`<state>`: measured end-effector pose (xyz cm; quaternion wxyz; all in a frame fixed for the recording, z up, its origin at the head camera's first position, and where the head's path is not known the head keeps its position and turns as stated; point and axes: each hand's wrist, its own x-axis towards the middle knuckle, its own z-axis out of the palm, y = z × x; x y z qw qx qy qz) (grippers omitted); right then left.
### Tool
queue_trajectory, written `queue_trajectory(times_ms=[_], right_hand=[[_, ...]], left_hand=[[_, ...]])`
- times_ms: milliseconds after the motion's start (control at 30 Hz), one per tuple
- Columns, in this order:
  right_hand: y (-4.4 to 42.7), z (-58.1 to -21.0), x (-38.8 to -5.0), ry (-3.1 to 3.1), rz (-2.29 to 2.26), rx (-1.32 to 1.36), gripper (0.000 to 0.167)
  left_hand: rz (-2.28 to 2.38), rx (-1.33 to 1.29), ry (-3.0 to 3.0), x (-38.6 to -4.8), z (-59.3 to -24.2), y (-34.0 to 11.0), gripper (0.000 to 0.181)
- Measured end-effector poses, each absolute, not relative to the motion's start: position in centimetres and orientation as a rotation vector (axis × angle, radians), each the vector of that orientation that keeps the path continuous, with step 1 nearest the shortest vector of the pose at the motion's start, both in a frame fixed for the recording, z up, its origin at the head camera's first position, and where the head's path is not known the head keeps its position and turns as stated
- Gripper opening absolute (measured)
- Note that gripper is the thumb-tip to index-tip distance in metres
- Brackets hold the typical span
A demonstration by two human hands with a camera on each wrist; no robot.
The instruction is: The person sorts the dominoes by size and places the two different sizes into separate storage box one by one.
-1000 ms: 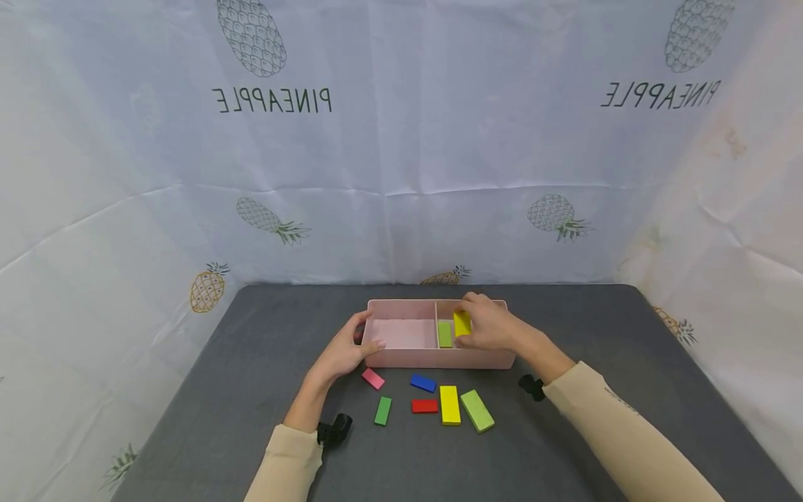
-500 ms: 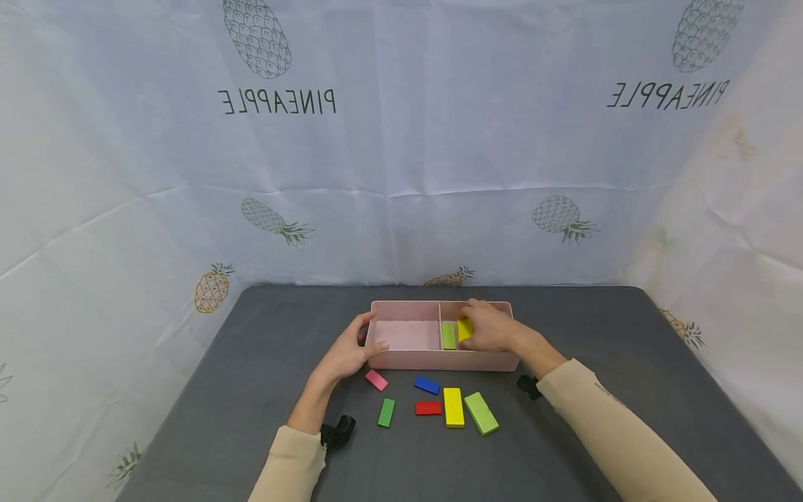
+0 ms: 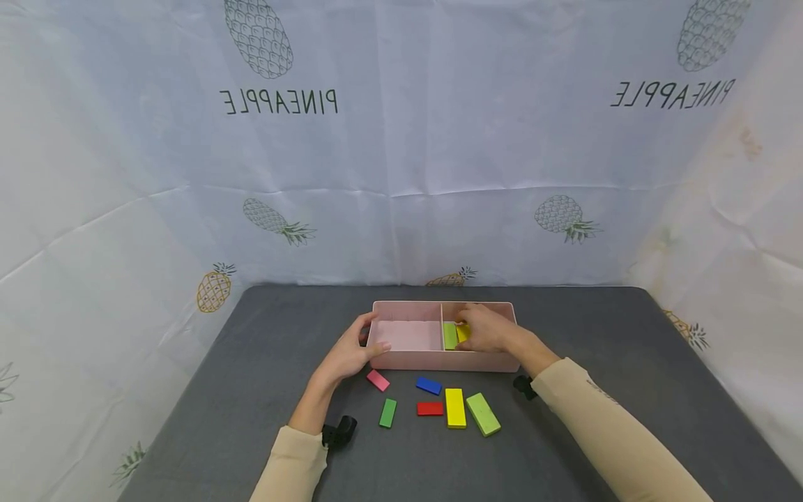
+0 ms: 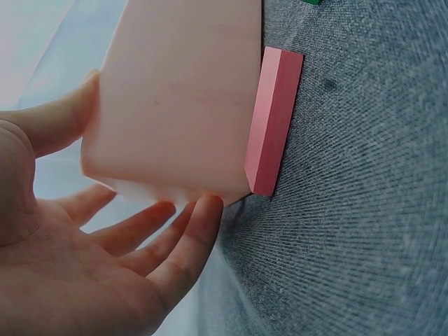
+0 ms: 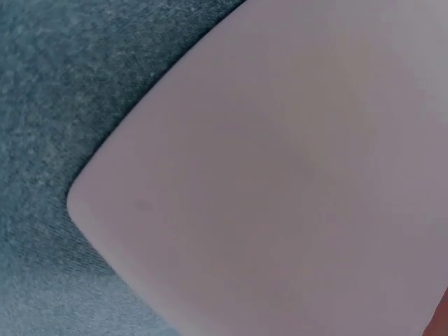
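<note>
A pink divided box (image 3: 414,360) stands at the back of the table. My left hand (image 3: 346,354) holds its left end; in the left wrist view the thumb lies at the rim and the fingers touch the end wall. Inside the right compartment my right hand (image 3: 489,329) pinches a yellow block (image 3: 463,332), partly covered by the fingers. Left of it, against the divider, lies a light green block (image 3: 449,336). In the right wrist view the box's wall (image 5: 245,182) fills most of the picture, and the held block is hidden.
In front of the box lie a pink block (image 3: 378,380), blue block (image 3: 429,385), green block (image 3: 387,413), red block (image 3: 429,408), another yellow block (image 3: 455,408) and a larger light green block (image 3: 483,415). A pineapple-print curtain (image 3: 401,139) hangs behind the grey table (image 3: 251,390).
My right hand has lowered the yellow block into the right compartment, beside the light green one. The left hand keeps its place on the box. The whole view has shifted slightly.
</note>
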<state>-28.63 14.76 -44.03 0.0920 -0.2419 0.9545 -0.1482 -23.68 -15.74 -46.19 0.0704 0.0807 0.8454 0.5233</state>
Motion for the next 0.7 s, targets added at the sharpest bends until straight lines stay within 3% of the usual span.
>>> queue_trajectory(times_ms=[700], right_hand=[[16.0,-39.8,-26.1,2.909,-0.406,-0.783,0.049]], left_hand=[[1.578,0.247,2.537,-23.6,-46.2,-15.8,0.075]])
